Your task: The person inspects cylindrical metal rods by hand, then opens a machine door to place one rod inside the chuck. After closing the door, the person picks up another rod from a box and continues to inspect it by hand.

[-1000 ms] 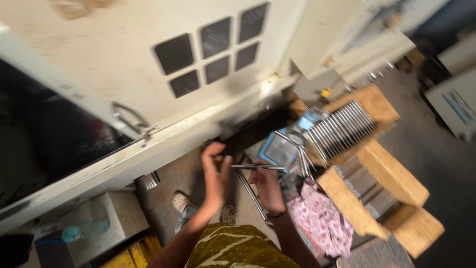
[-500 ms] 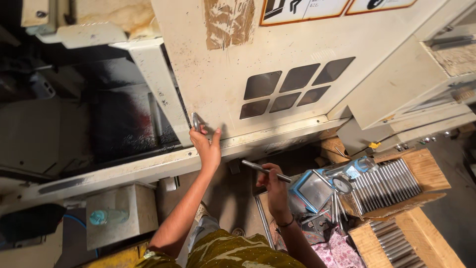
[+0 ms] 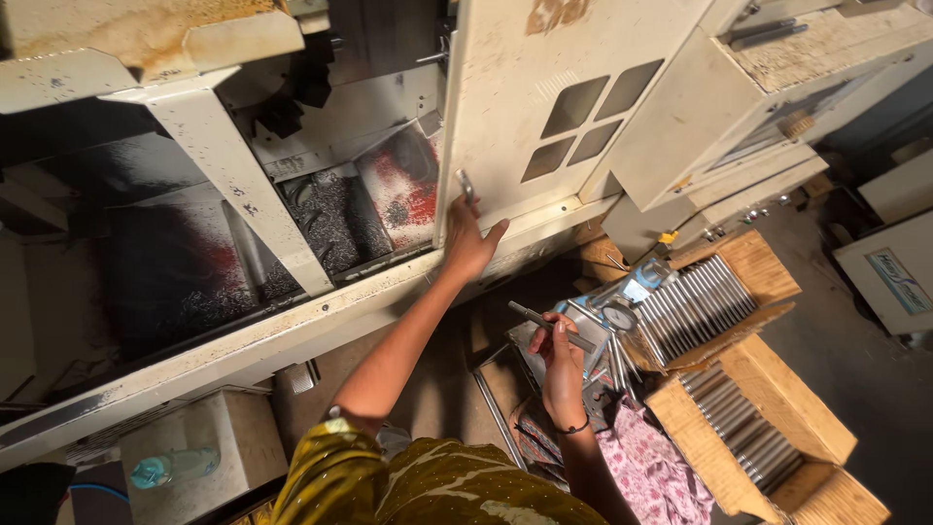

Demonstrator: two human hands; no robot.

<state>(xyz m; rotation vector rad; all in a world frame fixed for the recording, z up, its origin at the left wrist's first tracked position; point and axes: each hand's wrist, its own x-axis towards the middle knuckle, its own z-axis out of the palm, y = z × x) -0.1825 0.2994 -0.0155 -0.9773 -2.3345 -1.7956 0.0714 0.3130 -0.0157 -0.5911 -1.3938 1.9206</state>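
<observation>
My left hand (image 3: 471, 236) grips the metal handle (image 3: 466, 185) on the edge of a cream machine door (image 3: 544, 87) with four dark window panes. The door stands slid to the right, and the dark machine interior (image 3: 340, 209) with metal chips and red stains shows to its left. My right hand (image 3: 562, 358) holds a grey metal rod (image 3: 550, 326) level, lower down in front of me, above a small stand with tools.
Cardboard boxes (image 3: 768, 428) packed with rows of metal rods (image 3: 695, 306) sit at the lower right, beside a dial gauge (image 3: 618, 317). A pink patterned cloth (image 3: 651, 472) lies below them. A plastic bottle (image 3: 175, 467) rests on a box at the lower left.
My left hand went up from near the rod to the door handle and has pulled the door to the right, uncovering the machine interior. My right hand keeps the rod.
</observation>
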